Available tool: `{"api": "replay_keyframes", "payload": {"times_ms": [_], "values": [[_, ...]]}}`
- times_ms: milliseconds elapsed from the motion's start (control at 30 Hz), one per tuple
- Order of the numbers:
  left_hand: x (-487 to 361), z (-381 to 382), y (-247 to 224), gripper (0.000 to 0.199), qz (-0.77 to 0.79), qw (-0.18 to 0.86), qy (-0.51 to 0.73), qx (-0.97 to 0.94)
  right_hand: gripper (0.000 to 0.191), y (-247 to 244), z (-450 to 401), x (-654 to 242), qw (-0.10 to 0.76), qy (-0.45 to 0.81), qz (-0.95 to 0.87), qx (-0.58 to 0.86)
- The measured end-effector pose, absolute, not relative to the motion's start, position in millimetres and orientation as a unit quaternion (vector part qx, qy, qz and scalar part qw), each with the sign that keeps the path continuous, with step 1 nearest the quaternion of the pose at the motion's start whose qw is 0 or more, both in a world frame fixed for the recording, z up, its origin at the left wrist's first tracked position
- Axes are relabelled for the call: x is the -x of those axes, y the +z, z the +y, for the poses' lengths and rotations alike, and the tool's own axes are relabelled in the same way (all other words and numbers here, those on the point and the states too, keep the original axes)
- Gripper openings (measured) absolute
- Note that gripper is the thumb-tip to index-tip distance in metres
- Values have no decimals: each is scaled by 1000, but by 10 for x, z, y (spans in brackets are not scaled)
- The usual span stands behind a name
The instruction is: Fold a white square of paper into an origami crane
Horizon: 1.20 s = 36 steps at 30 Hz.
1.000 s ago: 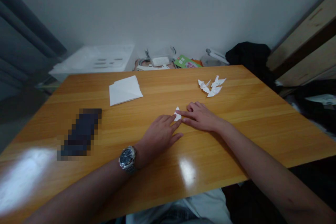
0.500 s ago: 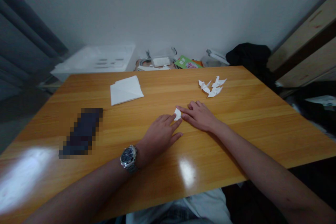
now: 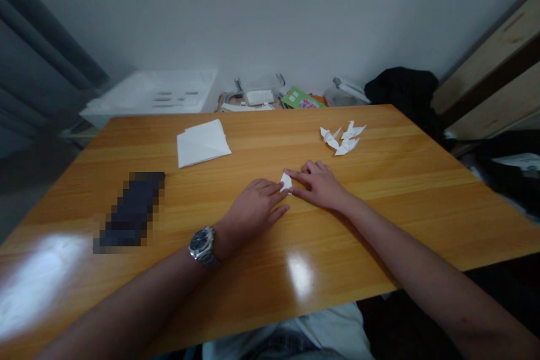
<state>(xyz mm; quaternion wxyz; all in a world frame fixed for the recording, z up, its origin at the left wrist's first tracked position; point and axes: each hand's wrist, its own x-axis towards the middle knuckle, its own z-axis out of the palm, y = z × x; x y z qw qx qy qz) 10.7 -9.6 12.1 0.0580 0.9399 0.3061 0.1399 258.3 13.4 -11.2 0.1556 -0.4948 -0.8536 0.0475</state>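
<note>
A small piece of folded white paper [image 3: 286, 181] lies on the wooden table [image 3: 236, 287] between my hands. From its left side, the outstretched fingertips of my left hand [image 3: 255, 205] hold it down; a metal wristwatch [image 3: 201, 241] is on that wrist. On the right, the index finger and thumb of my right hand [image 3: 323, 184] grip the paper at its upper and lower edges, with the other fingers curled. Several folded paper cranes [image 3: 346, 146] stand close together beyond my right hand. Farther left lies a stack of white paper sheets [image 3: 202, 145].
A dark pixelated rectangular object [image 3: 133, 211] lies at the table's left. Behind the far edge are a white foam tray [image 3: 169, 90], a green booklet [image 3: 300, 98], a clear bin [image 3: 346, 94] and a black bag-like heap [image 3: 400, 85]. A wall stands behind them.
My left hand has shifted slightly left and up, its thumb drawn nearer the fingers. My right thumb has moved down along the paper's lower edge. The paper stays in place.
</note>
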Motion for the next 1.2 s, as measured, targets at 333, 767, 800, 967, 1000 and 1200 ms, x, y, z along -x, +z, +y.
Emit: {"api": "replay_keyframes", "payload": {"times_ms": [333,767,800,967,1000,1200], "values": [[-90,-45,135,34,305,76,159,-936,55,-124,157,-2583,160,64,-847,503],[-91,-19,80,37,326,53,161,-930,44,-74,128,-2528,249,92,-839,476],[-92,-15,79,37,326,55,163,-929,42,-72,126,-2521,255,101,-837,473],[-97,7,50,33,341,71,202,-915,36,-92,129,-2500,279,121,-834,460],[-99,15,47,33,351,77,211,-909,34,-98,130,-2497,283,123,-833,459],[-118,76,52,30,416,101,239,-872,27,-102,127,-2469,294,148,-833,445]]}}
